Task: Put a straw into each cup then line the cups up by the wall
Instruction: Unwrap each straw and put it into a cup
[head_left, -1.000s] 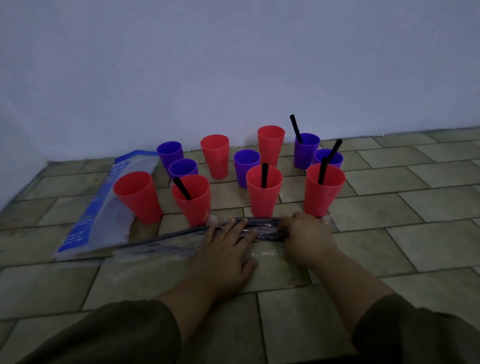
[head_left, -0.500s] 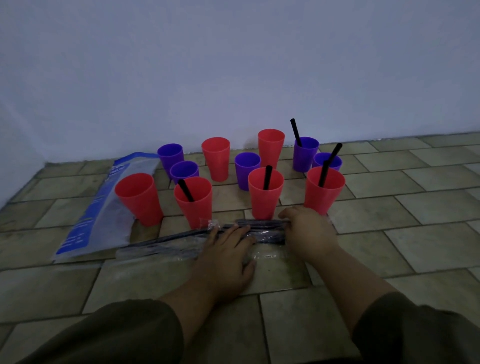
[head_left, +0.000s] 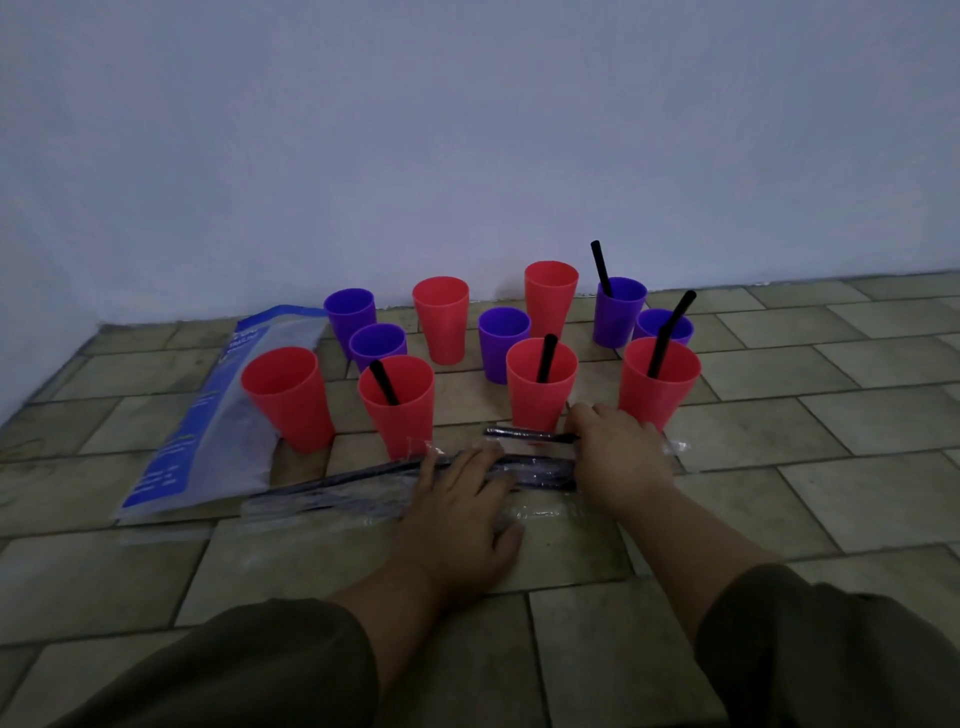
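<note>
Several red and purple cups stand scattered on the tiled floor near the wall. Black straws stick out of several: the red cup (head_left: 397, 402), the red cup (head_left: 540, 382), the red cup (head_left: 658, 379), the purple cup (head_left: 619, 310) and the purple cup (head_left: 666, 325). A clear plastic pack of black straws (head_left: 363, 486) lies in front of the cups. My left hand (head_left: 460, 512) presses flat on the pack. My right hand (head_left: 618, 454) pinches a single black straw (head_left: 524, 433) partly out of the pack's right end.
A blue and clear plastic bag (head_left: 208, 415) lies flat on the floor at the left, under the leftmost red cup (head_left: 288, 395). The white wall (head_left: 467, 156) runs behind the cups; a second wall closes the far left corner.
My right hand has shifted slightly right and a single straw now shows apart from the pack. My left hand stays flat on the pack.
</note>
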